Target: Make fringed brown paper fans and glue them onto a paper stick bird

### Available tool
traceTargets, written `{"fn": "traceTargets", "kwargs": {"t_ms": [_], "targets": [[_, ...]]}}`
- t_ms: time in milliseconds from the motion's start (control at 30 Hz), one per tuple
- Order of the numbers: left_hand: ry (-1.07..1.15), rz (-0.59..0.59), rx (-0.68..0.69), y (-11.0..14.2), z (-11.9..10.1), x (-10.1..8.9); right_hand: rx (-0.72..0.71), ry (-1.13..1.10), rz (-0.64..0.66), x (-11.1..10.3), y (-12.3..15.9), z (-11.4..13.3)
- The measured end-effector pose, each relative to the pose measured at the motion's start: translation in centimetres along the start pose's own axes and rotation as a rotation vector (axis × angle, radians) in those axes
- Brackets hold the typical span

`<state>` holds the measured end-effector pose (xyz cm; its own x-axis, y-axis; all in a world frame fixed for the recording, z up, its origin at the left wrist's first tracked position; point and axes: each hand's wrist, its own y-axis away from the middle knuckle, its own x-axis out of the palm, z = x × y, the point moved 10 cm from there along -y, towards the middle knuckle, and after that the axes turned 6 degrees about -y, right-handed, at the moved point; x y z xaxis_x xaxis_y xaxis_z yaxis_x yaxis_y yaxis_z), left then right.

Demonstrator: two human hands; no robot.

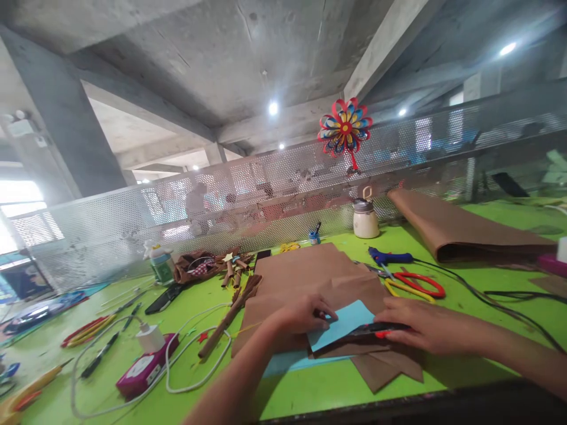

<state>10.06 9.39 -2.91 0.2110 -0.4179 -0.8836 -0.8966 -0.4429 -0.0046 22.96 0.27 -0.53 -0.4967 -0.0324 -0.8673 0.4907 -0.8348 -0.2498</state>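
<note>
A light blue sheet of paper (352,321) is pinched at its upper left by the bent fingers of my left hand (305,313). My right hand (420,324) is closed round a slim black tool with a red part (392,328); its exact kind is hard to make out. The tool lies across the right end of the blue sheet. Underneath are brown paper pieces (387,369), and another blue sheet (287,364) shows below on the green table. Large brown paper (305,268) spreads behind both hands.
Red-and-yellow scissors (419,285) and a blue glue gun (390,257) lie to the right, near folded brown paper (465,230). A rolled brown paper stick (230,319), white cable (166,366) and purple power strip (146,366) are left. A cream jar (365,221) stands behind.
</note>
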Motion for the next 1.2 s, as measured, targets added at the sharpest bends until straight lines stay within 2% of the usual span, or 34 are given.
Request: {"fn": "traceTargets", "kwargs": {"t_ms": [133, 300, 533, 667, 867, 1000, 1200], "targets": [[0.017, 0.03, 0.002, 0.0, 0.1, 0.1, -0.013, 0.021, 0.06, 0.9, -0.9, 0.9], [0.018, 0.032, 0.067, 0.3, -0.7, 0.3, -0.013, 0.02, 0.103, 1.2, -1.2, 1.6], [0.032, 0.019, 0.119, 0.4, -1.9, 0.3, -0.034, 0.048, 0.123, 1.3, -0.5, 2.3], [0.048, 0.021, 0.091, 0.0, -1.7, 0.3, -0.013, 0.029, 0.169, 1.4, 0.2, 2.5], [0.015, 0.031, 0.059, 0.0, -1.7, 0.4, -0.05, 0.018, 0.121, 0.9, -0.1, 3.3], [0.003, 0.02, 0.074, 0.1, -1.9, 0.3, -0.102, 0.001, 0.115, 1.3, -0.8, 4.0], [0.017, 0.02, 0.107, 0.1, -2.3, 0.3, -0.054, 0.009, 0.127, 2.3, -1.0, 3.9]]}}
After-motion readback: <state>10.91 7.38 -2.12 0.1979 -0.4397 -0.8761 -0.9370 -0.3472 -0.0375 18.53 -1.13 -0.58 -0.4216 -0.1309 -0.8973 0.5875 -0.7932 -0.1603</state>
